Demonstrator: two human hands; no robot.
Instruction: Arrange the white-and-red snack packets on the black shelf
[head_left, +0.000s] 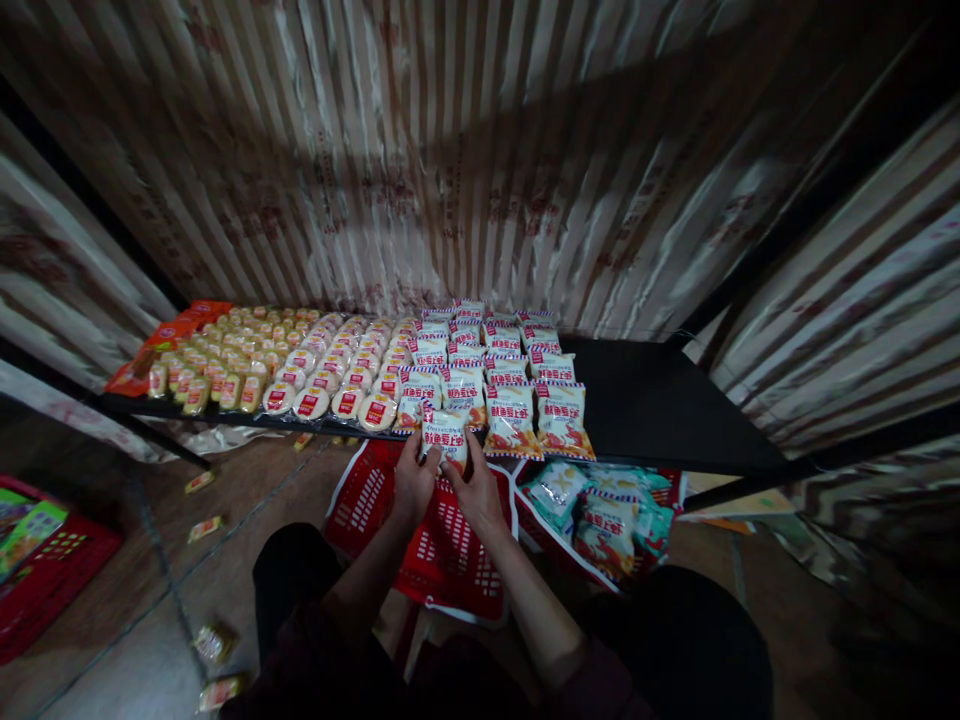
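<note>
Both hands hold one white, red and orange snack bag (444, 438) at the front edge of the black shelf (652, 400). My left hand (415, 478) grips its left lower side, and my right hand (474, 490) grips its right lower side. Just behind it, similar snack bags (508, 415) lie in rows on the shelf. To their left are rows of round white packaged cakes (347, 402), then small yellow packets (240, 388). Under my hands is a red basket (450, 560) with its perforated side showing.
Right of it, a red-rimmed basket (555, 545) holds green and white bags. Another red basket (60, 570) is at far left. Small packets (204, 528) lie on the floor. Orange packages (169, 340) are at the shelf's left end. Striped curtain (450, 150) hangs behind.
</note>
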